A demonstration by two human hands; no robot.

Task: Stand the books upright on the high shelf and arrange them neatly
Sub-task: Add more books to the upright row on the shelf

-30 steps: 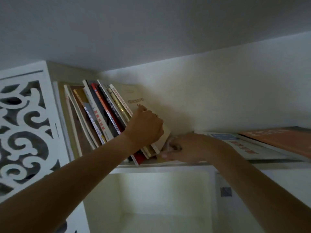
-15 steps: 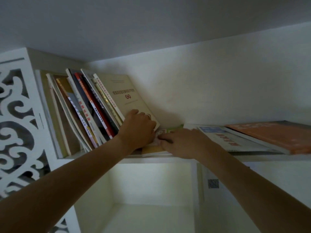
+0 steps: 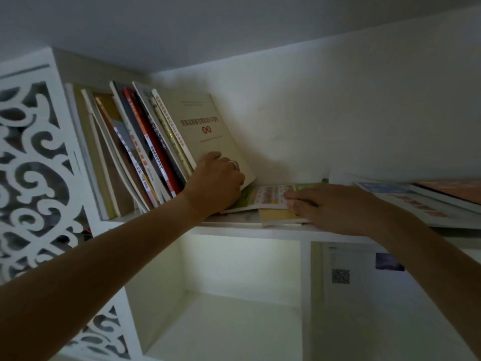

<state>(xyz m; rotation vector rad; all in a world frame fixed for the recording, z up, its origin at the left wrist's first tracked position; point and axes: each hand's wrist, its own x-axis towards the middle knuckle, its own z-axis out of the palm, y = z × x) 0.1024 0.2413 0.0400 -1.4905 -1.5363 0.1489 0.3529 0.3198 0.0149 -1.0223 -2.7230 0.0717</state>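
Observation:
Several books (image 3: pixel 145 157) lean to the left at the left end of the high shelf (image 3: pixel 247 231). The outermost is a beige book (image 3: pixel 200 126). My left hand (image 3: pixel 216 183) grips its lower part, thumb on the cover, and props up the row. Right of it a colourful green-edged book (image 3: pixel 270 195) lies flat on a yellow one (image 3: pixel 276 214). My right hand (image 3: pixel 328 208) pinches the colourful book's right edge, with fingers on top and the thumb below.
More books lie flat at the right end of the shelf, a white one (image 3: pixel 416 201) and an orange one (image 3: pixel 455 190). A carved white panel (image 3: pixel 31 165) closes the left side. Below are open white compartments (image 3: pixel 221 308) and a sheet with a QR code (image 3: pixel 341 276).
My left hand slid down the beige book's cover to its lower part. My right hand moved right along the flat colourful book and uncovered more of it. The camera shifted.

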